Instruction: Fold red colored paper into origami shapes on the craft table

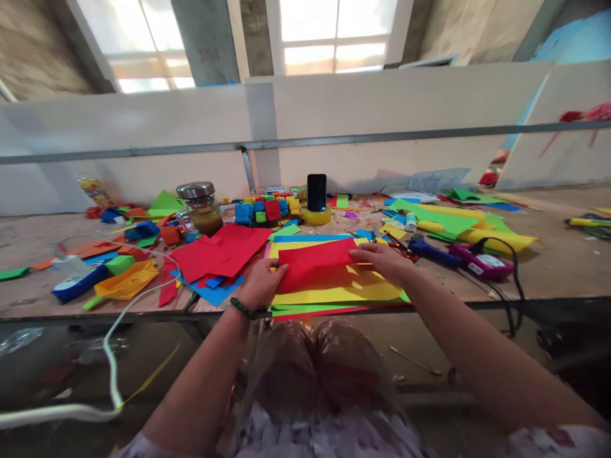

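Red and rectangular, a sheet (pixel 312 264) is held over the yellow-topped stack (pixel 346 292) in the head view, its left edge pinched by the fingers of the left hand (pixel 261 282), its upper right corner by the right hand (pixel 382 260). Beyond the stack, a smartphone (pixel 317 192) is propped.

Red sheet (pixel 312 263), yellow sheet (pixel 338 293), dark-green bracelet (pixel 242 309)

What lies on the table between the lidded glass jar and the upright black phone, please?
In the head view, colourful cubes lie between the glass jar and black phone, with blue ones toward the jar.
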### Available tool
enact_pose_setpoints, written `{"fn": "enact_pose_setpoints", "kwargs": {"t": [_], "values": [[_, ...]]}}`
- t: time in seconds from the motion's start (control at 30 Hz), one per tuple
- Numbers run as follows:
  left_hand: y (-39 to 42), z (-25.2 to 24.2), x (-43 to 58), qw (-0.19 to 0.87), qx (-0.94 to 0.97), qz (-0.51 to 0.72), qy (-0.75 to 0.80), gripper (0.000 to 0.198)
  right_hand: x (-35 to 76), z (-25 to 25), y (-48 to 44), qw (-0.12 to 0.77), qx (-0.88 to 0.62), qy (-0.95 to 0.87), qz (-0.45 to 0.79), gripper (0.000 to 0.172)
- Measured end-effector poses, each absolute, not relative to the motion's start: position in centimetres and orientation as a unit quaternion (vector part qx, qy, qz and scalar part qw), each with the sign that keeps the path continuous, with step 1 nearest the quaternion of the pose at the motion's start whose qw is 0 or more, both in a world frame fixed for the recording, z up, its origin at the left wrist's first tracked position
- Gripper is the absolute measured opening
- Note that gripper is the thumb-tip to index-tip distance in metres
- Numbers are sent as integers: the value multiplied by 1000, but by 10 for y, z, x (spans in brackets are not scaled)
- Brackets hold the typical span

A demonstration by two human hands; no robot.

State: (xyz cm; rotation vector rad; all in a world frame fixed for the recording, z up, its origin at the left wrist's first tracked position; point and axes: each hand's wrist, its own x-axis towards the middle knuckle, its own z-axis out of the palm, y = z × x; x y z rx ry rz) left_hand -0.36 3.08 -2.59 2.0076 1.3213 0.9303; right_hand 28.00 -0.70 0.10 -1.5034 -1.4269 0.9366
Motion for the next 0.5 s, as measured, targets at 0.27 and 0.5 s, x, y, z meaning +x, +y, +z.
{"fn": "enact_pose_setpoints", "kwargs": {"t": [0.27, 0.5], "values": [[32, -28, 1, 199, 747, 347, 531, 23, 277, -10, -19, 440, -612, -594, 282, 45], [25, -35, 8, 180, 758, 341, 526, 29, 275, -11, -29, 382, -633, -559, 376, 45]]}}
